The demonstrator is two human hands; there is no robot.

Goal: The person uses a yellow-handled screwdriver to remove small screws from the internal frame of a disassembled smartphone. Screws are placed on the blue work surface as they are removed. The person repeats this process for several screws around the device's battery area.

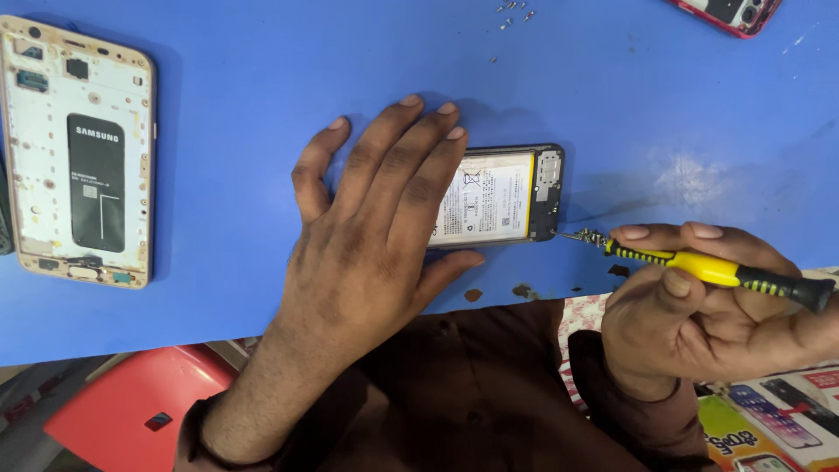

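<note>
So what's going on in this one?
A person is working on an opened phone lying on a blue table, its back cover off and the battery showing. The left hand lies flat over the phone. The right hand holds a yellow screwdriver with its tip at the phone's lower right corner. Another opened phone lies to the left, and loose screws sit near the far edge.

Opened gold phone (79, 153) at blue table (262, 52) left edge; loose screws (514, 13) and red phone (730, 13) along far edge.
</note>
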